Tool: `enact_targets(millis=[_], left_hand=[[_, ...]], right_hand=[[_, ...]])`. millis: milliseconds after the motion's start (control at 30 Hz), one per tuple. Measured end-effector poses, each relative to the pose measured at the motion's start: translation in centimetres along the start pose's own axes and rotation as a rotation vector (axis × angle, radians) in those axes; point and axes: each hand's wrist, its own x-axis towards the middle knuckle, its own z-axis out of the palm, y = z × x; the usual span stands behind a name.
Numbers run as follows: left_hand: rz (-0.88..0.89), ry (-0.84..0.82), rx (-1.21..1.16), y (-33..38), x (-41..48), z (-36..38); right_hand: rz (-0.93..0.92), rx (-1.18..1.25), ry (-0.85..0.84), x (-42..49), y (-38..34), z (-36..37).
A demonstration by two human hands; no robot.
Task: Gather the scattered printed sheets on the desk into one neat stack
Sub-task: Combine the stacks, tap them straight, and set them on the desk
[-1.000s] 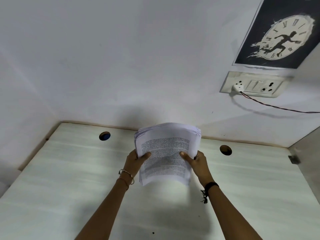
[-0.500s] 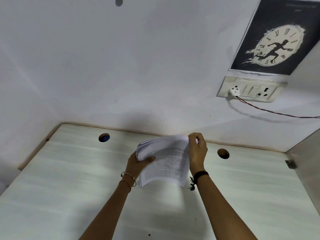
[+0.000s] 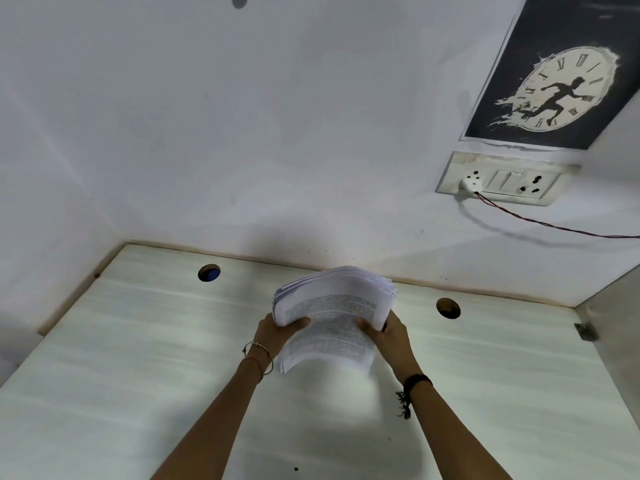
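A thick stack of printed sheets [image 3: 334, 306] is held up above the pale desk [image 3: 138, 358], near its far edge. My left hand [image 3: 277, 332] grips the stack's left side, thumb on the top page. My right hand [image 3: 389, 336] grips the right side the same way. The top edges of the sheets fan out unevenly and the lower end sags toward me. No loose sheets show on the desk.
Two round cable holes, the left hole [image 3: 209, 273] and the right hole [image 3: 448, 308], sit near the desk's back edge. On the white wall hang a socket panel [image 3: 505, 178] with a plugged-in wire and a dark clock poster [image 3: 568, 77]. A side panel stands at the right [image 3: 620, 327].
Half a second ago my right hand was up at the stack's top right corner; it has dropped back to gripping the right side. The stack faces me more squarely.
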Motion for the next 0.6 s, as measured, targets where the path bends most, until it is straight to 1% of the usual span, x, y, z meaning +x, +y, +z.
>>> enact_targets(millis=[67, 133, 200, 300, 367, 433, 500, 533, 600], left_hand=[[0.015, 0.015, 0.033, -0.1, 0.0, -0.1], [0.049, 0.037, 0.058, 0.0, 0.4, -0.3], [0.101, 0.075, 0.025, 0.5, 0.9, -0.9], [0.166, 0.100, -0.011, 1.2, 1.3, -1.7], [0.158, 0.054, 0.022, 1.2, 1.1, -2.0], [0.157, 0.001, 0.043, 0.8, 0.8, -2.0], [0.180, -0.014, 0.000, 0.0, 1.2, -2.2], [0.205, -0.009, -0.033, -0.1, 1.4, -2.5], [0.293, -0.026, -0.011, 1.2, 1.5, -3.6]], right_hand=[[-0.022, -0.118, 0.048, 0.1, 0.4, 0.0], [-0.071, -0.160, 0.093, 0.5, -0.7, 0.0], [-0.132, -0.197, 0.138, 1.2, -1.9, -0.4], [-0.171, -0.215, 0.126, 1.6, -2.8, -1.3], [-0.118, -0.193, 0.057, 1.5, -2.2, -1.5], [-0.016, -0.168, 0.006, 1.4, -0.8, -1.4], [0.049, -0.179, -0.029, 1.5, 0.3, -1.3], [0.064, -0.189, -0.042, 1.5, 0.6, -1.3], [0.075, -0.196, -0.034, 1.8, 0.9, -1.3]])
